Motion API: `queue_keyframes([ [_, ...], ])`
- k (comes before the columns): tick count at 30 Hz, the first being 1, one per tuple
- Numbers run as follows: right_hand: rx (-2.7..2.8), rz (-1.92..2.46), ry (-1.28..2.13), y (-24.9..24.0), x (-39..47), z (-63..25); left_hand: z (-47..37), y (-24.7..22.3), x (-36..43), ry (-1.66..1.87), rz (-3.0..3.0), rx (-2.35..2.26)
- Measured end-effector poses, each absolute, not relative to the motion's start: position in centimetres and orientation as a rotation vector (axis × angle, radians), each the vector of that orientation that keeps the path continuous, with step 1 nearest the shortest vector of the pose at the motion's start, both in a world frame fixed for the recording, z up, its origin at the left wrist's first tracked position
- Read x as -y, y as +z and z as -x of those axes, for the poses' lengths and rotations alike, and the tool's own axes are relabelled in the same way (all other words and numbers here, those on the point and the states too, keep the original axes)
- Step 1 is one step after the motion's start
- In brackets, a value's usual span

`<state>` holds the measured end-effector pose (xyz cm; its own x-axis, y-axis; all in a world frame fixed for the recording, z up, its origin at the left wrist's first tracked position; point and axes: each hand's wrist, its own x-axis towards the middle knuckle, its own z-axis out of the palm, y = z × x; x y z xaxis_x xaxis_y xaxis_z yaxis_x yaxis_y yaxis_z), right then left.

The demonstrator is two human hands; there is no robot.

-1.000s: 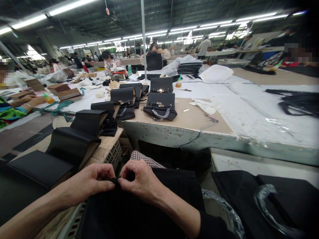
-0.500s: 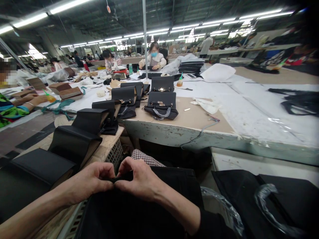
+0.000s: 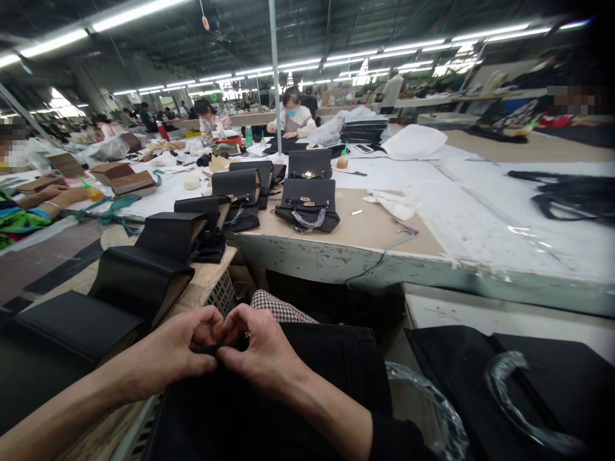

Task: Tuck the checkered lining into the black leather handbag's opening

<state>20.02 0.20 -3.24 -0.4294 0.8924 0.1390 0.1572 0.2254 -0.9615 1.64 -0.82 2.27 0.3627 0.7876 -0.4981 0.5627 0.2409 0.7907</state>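
A large black handbag (image 3: 331, 384) lies across my lap, its plastic-wrapped handle (image 3: 432, 400) sticking out on the right. Both hands meet at the bag's left upper edge. My left hand (image 3: 192, 339) pinches that black edge between thumb and fingers. Right beside it, my right hand (image 3: 257, 349) grips the same edge, thumbs almost touching. Exactly what the fingertips press is hidden by the dark material. Close to my left forearm stands a row of black flap pieces (image 3: 139, 282) on a wooden board.
Finished-looking black handbags (image 3: 307, 208) with gold clasps stand on the white worktable (image 3: 485, 218). Another black bag (image 3: 519, 384) lies on the right-hand surface. A plastic crate (image 3: 221, 291) sits below the board. Co-workers sit across and at the left, a hand (image 3: 67, 195) showing there.
My fingers have shifted slightly along the bag's edge, with the left fingertips lifted and curled more. The view has turned a little; the bags on the table stay put.
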Motion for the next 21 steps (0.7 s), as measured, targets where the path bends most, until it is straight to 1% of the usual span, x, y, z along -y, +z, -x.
queue_keyframes([
  [3, 1.745, 1.000, 1.224, -3.7, -0.3, -19.7, -2.0, 2.7, 0.5, 0.188, -1.493, -1.300],
  [6, 1.821, 0.972, 1.318, -3.9, -1.1, -20.6, -1.7, 2.0, 0.1, 0.186, -1.478, -1.331],
  [8, 1.956, 0.945, 1.366, -3.5, -1.9, -22.3, -1.2, 1.3, -0.2, 0.198, -1.441, -1.336],
  [13, 2.340, 0.996, 1.259, -2.3, -3.7, -27.4, -0.5, 0.6, -0.4, 0.180, -1.355, -1.286],
  [17, 2.287, 0.905, 1.405, -3.0, -4.6, -29.0, -1.1, 0.9, -0.7, 0.162, -1.273, -1.252],
  [21, 2.172, 0.958, 1.494, -4.2, -4.8, -28.9, -1.6, 0.6, -1.1, 0.173, -1.212, -1.242],
])
